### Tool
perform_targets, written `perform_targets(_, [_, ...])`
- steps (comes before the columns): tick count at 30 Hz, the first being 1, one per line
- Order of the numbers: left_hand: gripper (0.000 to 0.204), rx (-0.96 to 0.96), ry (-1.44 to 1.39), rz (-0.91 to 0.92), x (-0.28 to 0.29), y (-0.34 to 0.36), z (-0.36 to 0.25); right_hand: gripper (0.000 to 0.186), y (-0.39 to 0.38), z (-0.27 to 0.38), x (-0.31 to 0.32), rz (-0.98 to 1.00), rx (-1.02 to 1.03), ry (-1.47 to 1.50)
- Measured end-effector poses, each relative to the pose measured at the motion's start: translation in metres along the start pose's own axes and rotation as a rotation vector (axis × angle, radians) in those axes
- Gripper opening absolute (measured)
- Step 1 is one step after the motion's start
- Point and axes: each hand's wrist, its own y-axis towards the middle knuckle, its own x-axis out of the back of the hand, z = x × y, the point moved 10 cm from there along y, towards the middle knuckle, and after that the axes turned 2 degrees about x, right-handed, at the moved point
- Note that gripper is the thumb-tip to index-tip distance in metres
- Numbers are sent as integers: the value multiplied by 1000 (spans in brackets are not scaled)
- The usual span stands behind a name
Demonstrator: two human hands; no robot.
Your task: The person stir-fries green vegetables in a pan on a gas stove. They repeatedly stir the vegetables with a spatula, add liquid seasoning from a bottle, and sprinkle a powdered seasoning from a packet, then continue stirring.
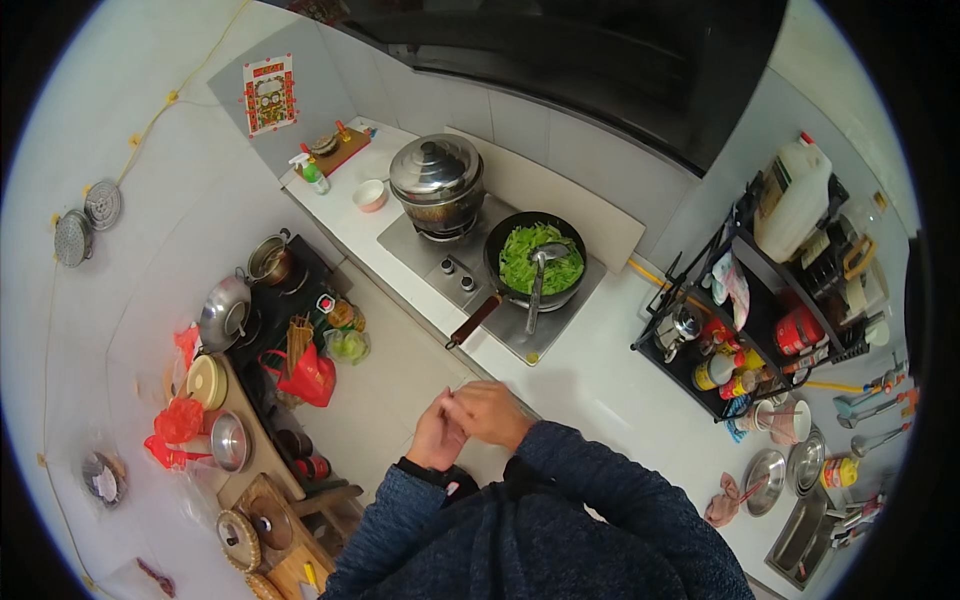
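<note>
My left hand (437, 432) and my right hand (491, 408) meet in front of my body, below the stove, with their closed fingers pressed together; whether anything is between them is hidden. A black frying pan (492, 258) with chopped green leafy vegetables (525, 268) sits on the steel two-burner hob (443, 286), its handle pointing toward me, a metal spatula (535, 305) resting in it. A large lidded steel pot (435, 180) stands on the left burner. My hands touch neither pan nor pot.
A white counter (610, 400) runs diagonally, holding a small bowl (369, 195) and spray bottle (314, 174). A black condiment rack (760, 290), steel bowls (765, 482) and sink (800, 540) are rightward. Leftward, pots (224, 315), a red bag (300, 375) and lettuce (348, 346) sit low along the wall.
</note>
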Motion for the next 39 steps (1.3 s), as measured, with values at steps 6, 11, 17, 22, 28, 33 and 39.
perform_targets(6, [36,-190,256,-338,51,91,-96,27,7,-109,66,-215,-392,-358])
perform_targets(11, [28,-168,559,-247,26,181,-123,26,4,-159,95,-304,-607,-648])
perform_targets(17, [41,332,708,120,-7,226,-53,49,-8,-213,72,-180,-962,-696])
perform_targets(22, [53,581,391,350,-20,199,-8,49,-13,-235,75,-180,-1037,-800])
perform_targets(28, [53,627,266,403,-27,196,1,56,1,-247,100,-221,-901,-827])
perform_targets(33, [51,613,245,383,-27,196,-1,54,16,-282,110,-283,-877,-765])
perform_targets(39, [48,607,219,372,-29,193,-2,50,9,-242,98,-47,-872,-597])
